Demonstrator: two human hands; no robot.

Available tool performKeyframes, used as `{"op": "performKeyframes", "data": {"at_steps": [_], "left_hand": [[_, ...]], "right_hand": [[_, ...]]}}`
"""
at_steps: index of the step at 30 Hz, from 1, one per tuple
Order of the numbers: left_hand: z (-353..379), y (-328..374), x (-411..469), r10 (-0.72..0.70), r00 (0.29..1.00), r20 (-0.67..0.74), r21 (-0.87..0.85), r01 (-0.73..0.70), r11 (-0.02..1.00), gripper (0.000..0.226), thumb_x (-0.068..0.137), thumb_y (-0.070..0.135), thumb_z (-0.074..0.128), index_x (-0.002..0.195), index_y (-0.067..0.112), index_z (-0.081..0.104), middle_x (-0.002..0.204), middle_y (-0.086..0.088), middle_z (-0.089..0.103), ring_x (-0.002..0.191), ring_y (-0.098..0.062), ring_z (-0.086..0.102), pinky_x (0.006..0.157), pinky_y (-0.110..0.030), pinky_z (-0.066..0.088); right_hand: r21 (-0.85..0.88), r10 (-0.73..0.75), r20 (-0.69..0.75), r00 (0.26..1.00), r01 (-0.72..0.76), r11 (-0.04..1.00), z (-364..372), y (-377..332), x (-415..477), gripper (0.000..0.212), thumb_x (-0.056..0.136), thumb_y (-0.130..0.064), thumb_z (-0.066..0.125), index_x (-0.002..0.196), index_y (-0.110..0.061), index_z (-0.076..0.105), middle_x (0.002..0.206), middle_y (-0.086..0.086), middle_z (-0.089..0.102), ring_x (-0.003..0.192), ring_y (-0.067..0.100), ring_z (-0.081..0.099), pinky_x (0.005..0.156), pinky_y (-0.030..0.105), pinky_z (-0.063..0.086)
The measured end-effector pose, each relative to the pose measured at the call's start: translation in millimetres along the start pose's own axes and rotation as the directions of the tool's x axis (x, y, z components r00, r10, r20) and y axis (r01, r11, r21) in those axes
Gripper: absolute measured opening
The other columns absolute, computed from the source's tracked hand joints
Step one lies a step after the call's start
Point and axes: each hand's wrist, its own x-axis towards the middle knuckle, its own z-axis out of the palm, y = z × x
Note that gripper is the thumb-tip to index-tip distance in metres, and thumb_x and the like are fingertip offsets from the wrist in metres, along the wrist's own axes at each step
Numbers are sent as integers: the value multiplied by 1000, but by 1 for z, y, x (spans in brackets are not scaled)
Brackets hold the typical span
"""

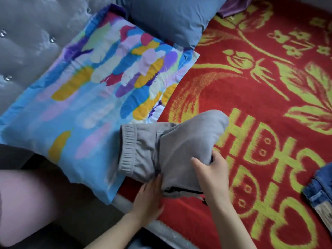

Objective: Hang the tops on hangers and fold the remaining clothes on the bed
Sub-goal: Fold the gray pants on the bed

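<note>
1. The grey sweatpants [172, 146] are of soft, matte fleece with a ribbed elastic waistband. They are folded into a thick, rounded bundle, and a black cord shows at the near edge.
2. The bundle lies at the near side of the bed, with the waistband end on the feather-print pillow [80, 105] and the rest on the red blanket [269, 87].
3. The right hand [213, 173] grips a bunched fold on top of the bundle, thumb stretched across the cloth and fingers curled round it.
4. The left hand [150, 196] lies flat, fingers straight and pressed together, against the bundle's near-left edge.
5. The feather-print pillow has a smooth, lightly creased cover in blue, yellow, purple and pink.
6. The blanket is coarse and woolly, with a yellow-green floral pattern.
7. A plain blue-grey pillow [172, 17] sits behind the printed one.
8. A denim garment [319, 193] lies at the right edge, well apart from the bundle.
9. The grey headboard [27, 33] is glossy and tufted, with crystal-like buttons.
</note>
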Motion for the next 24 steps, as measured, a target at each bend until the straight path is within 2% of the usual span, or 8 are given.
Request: {"op": "performKeyframes", "data": {"at_steps": [4, 8, 10, 12, 14, 16, 19, 24], "left_hand": [[4, 2, -30, -31, 998, -61, 24, 32, 999, 49, 47, 42, 66, 89, 17, 74, 83, 1, 69, 75, -15, 66, 59, -20, 51], [14, -35, -76, -73, 990, -122, 103, 86, 991, 34, 62, 32, 42, 83, 21, 66, 67, 2, 64, 64, -17, 59, 64, -28, 32], [11, -49, -88, -69, 981, -184, 141, 95, 985, 24, 62, 26, 42, 73, 19, 62, 60, 0, 59, 57, -20, 57, 60, -31, 27], [7, -58, -95, -11, 960, -280, 159, 57, 986, 18, 64, 23, 45, 74, 16, 58, 67, -5, 56, 67, -24, 50, 61, -31, 28], [4, -66, -95, 59, 918, -392, 205, 25, 978, 19, 73, 21, 45, 90, 16, 51, 91, -10, 52, 86, -26, 47, 74, -34, 35], [0, -68, -88, 86, 882, -463, 255, 40, 966, 25, 86, 17, 37, 107, 16, 50, 114, -15, 47, 105, -31, 47, 92, -41, 34], [3, -72, -72, 74, 881, -467, 330, 96, 939, 47, 92, 11, 26, 138, 15, 36, 134, -21, 39, 121, -34, 41, 106, -48, 24], [10, -93, -35, 66, 900, -431, 405, 128, 905, 49, 102, 13, 7, 151, 15, 7, 154, -26, 1, 128, -37, 35, 104, -53, 26]], "right_hand": [[-232, -410, 345, 844, 500, 834, 57, -49, -27, 17, 73, -33, 50, 71, -20, 39, 69, -4, 49, 74, 20, 50, 64, 34, 27], [-448, -157, 748, 645, 665, 597, 137, -18, -36, 54, 85, -55, 51, 126, -22, 44, 128, 13, 43, 125, 31, 30, 102, 51, 20], [-515, -58, 776, 628, 685, 515, 149, 35, -23, 58, 89, -54, 44, 138, -22, 38, 146, 13, 28, 138, 32, 16, 107, 64, 11], [-526, -79, 802, 592, 763, 377, 141, 78, -9, 57, 86, -52, 40, 137, -25, 45, 148, 9, 36, 138, 28, 30, 97, 70, 29], [-557, -102, 778, 620, 756, 345, 132, 88, -1, 62, 73, -58, 33, 121, -29, 60, 129, 7, 59, 117, 24, 57, 78, 62, 50], [-532, -191, 773, 604, 783, 323, 123, 97, 2, 64, 67, -62, 42, 119, -26, 55, 121, 11, 63, 111, 25, 61, 77, 53, 53], [-502, -376, 736, 563, 826, 255, 103, 128, -2, 73, 64, -54, 64, 125, -20, 45, 132, 19, 51, 127, 34, 43, 86, 55, 48], [-577, -463, 677, 572, 803, 149, 101, 176, -19, 68, 75, -30, 43, 141, -19, 30, 149, 23, 14, 144, 36, -2, 97, 60, 28]]}}
